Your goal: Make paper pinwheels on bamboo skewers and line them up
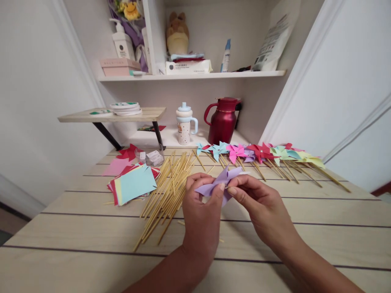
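Note:
A purple paper pinwheel (227, 176) with folded blades is held up over the table between my two hands. My left hand (203, 203) grips it from the left, thumb pressed near its middle. From the right, the thumb and fingers of my right hand (259, 195) pinch the pinwheel close to its centre. A tiny shiny bit shows by the right thumb tip, too small to name. Left of my hands lie many loose thin wooden sticks (171, 191). A stack of coloured paper squares (137, 185), light blue on top, lies beyond them to the left.
Several finished pinwheels on sticks (262, 152) lie in a row at the back right. Small clear boxes (154, 158) sit behind the paper. A red thermos jug (224, 121) and a lidded cup (183, 124) stand at the back, beside a small raised wooden shelf (152, 114).

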The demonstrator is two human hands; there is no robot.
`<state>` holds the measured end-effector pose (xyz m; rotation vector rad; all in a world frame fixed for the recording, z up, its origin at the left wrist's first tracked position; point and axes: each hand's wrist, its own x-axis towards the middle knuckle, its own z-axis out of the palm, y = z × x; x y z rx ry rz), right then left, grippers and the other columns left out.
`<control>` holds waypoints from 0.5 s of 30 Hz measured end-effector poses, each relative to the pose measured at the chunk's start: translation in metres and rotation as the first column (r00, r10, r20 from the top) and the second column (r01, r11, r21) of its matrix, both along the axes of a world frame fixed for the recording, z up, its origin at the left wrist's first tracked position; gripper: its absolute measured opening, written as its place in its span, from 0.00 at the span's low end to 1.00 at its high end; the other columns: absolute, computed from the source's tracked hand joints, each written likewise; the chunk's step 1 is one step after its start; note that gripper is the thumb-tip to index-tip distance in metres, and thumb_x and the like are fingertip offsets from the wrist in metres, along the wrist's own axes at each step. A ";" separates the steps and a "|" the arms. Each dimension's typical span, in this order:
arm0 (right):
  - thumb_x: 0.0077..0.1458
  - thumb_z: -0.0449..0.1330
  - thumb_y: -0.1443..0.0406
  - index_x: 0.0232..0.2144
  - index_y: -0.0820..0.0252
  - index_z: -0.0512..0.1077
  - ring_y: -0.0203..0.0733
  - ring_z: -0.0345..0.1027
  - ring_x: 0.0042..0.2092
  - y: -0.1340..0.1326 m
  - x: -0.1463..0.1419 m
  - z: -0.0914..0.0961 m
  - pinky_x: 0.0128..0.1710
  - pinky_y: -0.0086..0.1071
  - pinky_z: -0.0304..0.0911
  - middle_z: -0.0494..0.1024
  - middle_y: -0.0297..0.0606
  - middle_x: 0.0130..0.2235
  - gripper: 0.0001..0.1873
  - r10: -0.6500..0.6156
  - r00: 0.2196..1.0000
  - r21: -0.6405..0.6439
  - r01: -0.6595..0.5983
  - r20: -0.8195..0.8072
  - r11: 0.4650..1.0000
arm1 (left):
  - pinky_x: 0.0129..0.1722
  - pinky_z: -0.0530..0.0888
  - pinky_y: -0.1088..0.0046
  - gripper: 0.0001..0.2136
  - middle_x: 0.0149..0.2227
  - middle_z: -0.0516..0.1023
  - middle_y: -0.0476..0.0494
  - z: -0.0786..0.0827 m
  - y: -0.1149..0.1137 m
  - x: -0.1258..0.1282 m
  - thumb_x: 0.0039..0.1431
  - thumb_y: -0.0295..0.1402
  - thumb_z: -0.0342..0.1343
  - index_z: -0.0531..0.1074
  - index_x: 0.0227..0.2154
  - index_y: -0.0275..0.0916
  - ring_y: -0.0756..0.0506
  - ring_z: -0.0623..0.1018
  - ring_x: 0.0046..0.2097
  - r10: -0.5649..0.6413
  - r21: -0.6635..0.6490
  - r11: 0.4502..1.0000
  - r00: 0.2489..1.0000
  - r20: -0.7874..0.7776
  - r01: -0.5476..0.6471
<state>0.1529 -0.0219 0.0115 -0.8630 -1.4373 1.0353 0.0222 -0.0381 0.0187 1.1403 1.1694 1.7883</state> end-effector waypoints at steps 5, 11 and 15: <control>0.57 0.65 0.59 0.32 0.54 0.75 0.39 0.67 0.35 -0.001 -0.001 0.000 0.37 0.32 0.63 0.74 0.33 0.32 0.06 -0.004 1.000 -0.007 0.004 -0.020 1.000 | 0.43 0.73 0.69 0.01 0.42 0.72 0.44 0.004 0.000 0.000 0.53 0.29 0.62 0.77 0.30 0.39 0.45 0.75 0.44 0.026 -0.003 1.000 0.998 -0.049 -0.026; 0.57 0.65 0.59 0.32 0.54 0.75 0.38 0.66 0.35 -0.001 -0.002 0.001 0.37 0.31 0.63 0.74 0.32 0.32 0.07 -0.012 1.000 -0.005 0.012 -0.020 1.000 | 0.42 0.73 0.70 0.02 0.39 0.73 0.46 0.007 -0.001 0.000 0.53 0.27 0.62 0.76 0.29 0.40 0.47 0.76 0.42 0.082 0.032 0.996 0.988 -0.129 -0.078; 0.57 0.65 0.59 0.31 0.55 0.75 0.37 0.65 0.34 -0.002 -0.004 0.002 0.35 0.30 0.63 0.74 0.31 0.31 0.07 -0.036 0.999 0.008 0.036 -0.015 0.999 | 0.41 0.74 0.72 0.03 0.38 0.73 0.47 0.006 -0.003 0.001 0.52 0.25 0.62 0.76 0.28 0.40 0.47 0.76 0.41 0.107 0.064 0.993 0.985 -0.135 -0.099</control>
